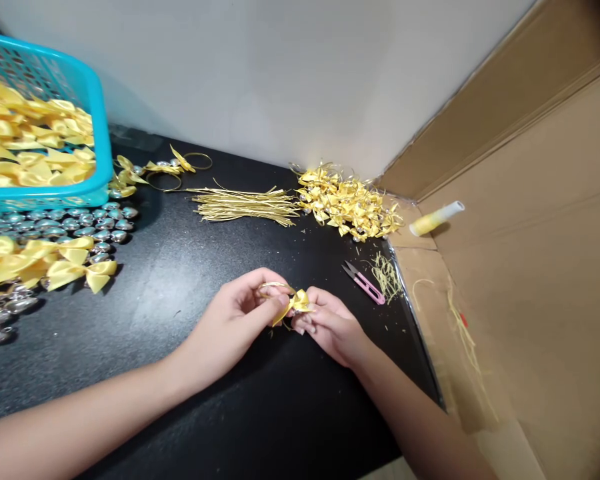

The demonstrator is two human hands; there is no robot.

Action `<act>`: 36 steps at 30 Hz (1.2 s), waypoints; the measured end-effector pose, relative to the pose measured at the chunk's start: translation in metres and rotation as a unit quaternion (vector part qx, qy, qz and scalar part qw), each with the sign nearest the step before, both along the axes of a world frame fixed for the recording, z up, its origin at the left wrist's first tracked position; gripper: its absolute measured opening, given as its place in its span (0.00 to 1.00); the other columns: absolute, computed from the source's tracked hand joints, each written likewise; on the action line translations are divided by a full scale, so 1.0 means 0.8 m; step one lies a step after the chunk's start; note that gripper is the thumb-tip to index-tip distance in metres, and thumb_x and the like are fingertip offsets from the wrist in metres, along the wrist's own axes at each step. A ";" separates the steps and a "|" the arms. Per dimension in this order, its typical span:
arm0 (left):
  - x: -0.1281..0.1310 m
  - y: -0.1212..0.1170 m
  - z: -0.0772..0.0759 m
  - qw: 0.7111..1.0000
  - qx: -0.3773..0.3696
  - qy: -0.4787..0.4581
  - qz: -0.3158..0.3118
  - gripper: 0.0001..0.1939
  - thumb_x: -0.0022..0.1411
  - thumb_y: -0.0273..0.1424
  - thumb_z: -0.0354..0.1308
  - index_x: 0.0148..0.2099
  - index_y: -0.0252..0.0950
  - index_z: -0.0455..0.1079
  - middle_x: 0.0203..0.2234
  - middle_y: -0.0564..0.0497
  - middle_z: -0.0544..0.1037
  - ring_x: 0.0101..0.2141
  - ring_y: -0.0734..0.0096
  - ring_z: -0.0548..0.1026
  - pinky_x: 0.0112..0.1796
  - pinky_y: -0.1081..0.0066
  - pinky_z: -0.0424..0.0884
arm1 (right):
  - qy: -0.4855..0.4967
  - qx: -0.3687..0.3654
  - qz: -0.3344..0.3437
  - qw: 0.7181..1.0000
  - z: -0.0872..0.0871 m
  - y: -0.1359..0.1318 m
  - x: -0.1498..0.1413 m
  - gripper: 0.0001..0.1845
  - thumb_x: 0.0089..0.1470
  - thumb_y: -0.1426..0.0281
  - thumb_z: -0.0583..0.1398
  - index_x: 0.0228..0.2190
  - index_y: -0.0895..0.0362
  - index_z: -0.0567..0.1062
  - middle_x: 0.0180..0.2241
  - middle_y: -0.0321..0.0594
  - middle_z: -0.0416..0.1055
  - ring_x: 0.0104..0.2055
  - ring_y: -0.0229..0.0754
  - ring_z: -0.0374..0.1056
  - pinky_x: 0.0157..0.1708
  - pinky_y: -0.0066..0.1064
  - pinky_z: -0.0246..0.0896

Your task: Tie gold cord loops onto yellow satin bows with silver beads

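Note:
Between my two hands, above the black table, is a yellow ribbon bow with a loop of gold cord. My left hand pinches the bow's left side, thumb on top, and the cord loop shows by its fingers. On the other side my right hand has thumb and fingers closed on the bow's right edge. A small shiny bit shows by the right thumb; the fingers partly cover it. Just right of my right hand lie pink thread snips, blades pointing up and left.
At left stands a turquoise basket of yellow bows, with silvery beads and loose bows before it. Gold cords lie behind my hands. Finished-looking bows pile up near cord scraps. Cardboard walls the right, beside a tube.

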State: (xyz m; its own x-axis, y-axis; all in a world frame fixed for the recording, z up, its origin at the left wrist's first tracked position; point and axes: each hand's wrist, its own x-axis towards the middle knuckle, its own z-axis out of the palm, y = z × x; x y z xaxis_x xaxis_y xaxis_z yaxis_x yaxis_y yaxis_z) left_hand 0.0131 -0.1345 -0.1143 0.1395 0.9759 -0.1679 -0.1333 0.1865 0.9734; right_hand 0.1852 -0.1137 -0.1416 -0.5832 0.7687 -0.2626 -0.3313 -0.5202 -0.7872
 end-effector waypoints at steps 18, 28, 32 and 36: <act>-0.007 0.004 -0.004 0.997 -0.011 -0.007 -0.076 0.07 0.55 0.29 0.59 0.33 0.38 0.62 0.21 0.57 0.77 0.24 0.75 0.73 0.28 0.76 0.64 | -0.176 0.240 0.068 0.952 0.011 0.009 0.017 0.19 0.59 0.54 0.57 0.26 0.55 0.69 0.26 0.34 0.60 0.29 0.38 0.55 0.32 0.31 0.49; -0.003 0.004 -0.007 0.997 -0.020 -0.027 -0.071 0.10 0.55 0.30 0.61 0.33 0.38 0.60 0.22 0.58 0.77 0.26 0.75 0.75 0.29 0.77 0.66 | -0.188 0.263 0.068 0.944 0.007 0.007 0.015 0.18 0.61 0.56 0.56 0.27 0.56 0.73 0.27 0.35 0.64 0.30 0.38 0.58 0.33 0.31 0.51; -0.003 0.006 -0.009 1.000 -0.015 -0.003 -0.017 0.11 0.56 0.31 0.61 0.33 0.38 0.59 0.22 0.57 0.77 0.25 0.75 0.75 0.28 0.77 0.66 | -0.239 0.331 -0.022 0.913 0.012 0.006 0.015 0.09 0.59 0.64 0.58 0.31 0.55 0.74 0.32 0.38 0.66 0.34 0.40 0.61 0.35 0.33 0.55; -0.005 0.006 -0.014 0.998 0.022 0.048 0.046 0.11 0.56 0.32 0.60 0.34 0.39 0.58 0.21 0.58 0.75 0.24 0.74 0.74 0.27 0.76 0.65 | -0.345 0.486 -0.212 0.775 0.021 -0.003 0.013 0.07 0.53 0.73 0.61 0.35 0.51 0.77 0.36 0.40 0.65 0.39 0.44 0.63 0.40 0.38 0.57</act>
State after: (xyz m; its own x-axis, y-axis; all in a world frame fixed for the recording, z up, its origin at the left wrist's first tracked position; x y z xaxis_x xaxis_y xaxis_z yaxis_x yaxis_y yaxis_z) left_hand 0.0094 -0.1294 -0.1257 0.0349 0.9904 -0.1335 -0.0527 0.1352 0.9894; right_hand 0.1960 -0.1159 -0.1245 -0.2027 0.8830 0.4233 0.3639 0.4693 -0.8046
